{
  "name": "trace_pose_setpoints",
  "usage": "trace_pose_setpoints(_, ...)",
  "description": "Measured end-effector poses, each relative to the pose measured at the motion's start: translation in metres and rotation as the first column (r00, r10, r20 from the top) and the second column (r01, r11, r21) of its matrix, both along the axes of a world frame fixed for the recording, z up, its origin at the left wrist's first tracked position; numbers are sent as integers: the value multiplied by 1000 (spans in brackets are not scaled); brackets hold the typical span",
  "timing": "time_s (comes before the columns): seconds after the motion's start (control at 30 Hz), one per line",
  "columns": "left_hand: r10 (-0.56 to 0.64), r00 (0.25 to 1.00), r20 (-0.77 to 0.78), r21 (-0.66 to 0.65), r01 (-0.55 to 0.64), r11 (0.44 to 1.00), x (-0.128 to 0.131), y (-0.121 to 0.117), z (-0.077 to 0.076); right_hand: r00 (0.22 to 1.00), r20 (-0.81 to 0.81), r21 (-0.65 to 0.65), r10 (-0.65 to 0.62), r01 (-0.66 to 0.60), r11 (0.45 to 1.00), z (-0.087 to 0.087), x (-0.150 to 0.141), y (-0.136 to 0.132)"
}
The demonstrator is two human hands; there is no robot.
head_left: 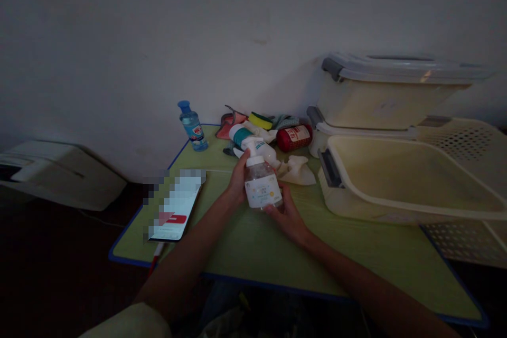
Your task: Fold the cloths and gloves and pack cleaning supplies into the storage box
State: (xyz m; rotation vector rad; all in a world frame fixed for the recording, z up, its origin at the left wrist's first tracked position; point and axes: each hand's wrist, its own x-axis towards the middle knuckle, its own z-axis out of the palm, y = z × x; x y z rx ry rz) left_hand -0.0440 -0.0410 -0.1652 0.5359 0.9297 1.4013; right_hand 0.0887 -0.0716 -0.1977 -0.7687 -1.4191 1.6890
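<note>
Between my two hands is a clear pump bottle (263, 190) with a white pump top and a pale printed label, held a little tilted above the table. My left hand (238, 177) wraps its left side near the neck. On the lower right, my right hand (288, 212) is closed round the base, thumb at the front. Just behind the bottle lie a white and teal bottle (240, 136), a crumpled white cloth or tissue (297, 170) and a red bottle (293, 138) on its side.
A blue bottle (193, 128) stands at the table's back left, with a lit phone (178, 206) nearer me. Cloths (232, 120) and a yellow-green sponge (260, 120) lie at the back. An open cream bin (368, 208) and a lidded box (388, 103) occupy the right. The green table (253, 248) has blue edging.
</note>
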Motion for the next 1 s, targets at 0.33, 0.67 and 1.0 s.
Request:
trace_pose_setpoints(0.33, 257, 946, -196, 211, -215, 953, 9, -1, -1, 999, -18, 70, -31, 32, 997, -5, 2, 4)
trace_pose_setpoints(0.67, 339, 918, -204, 265, -282, 922, -3, 0, 9, 998, 1, 121, 66, -66, 991, -4, 0, 4)
trace_pose_setpoints(1.0, 694, 696, -184, 348, -614, 708, -62, 22, 1, 990, 131, 179, 53, -76, 981, 2, 4, -1)
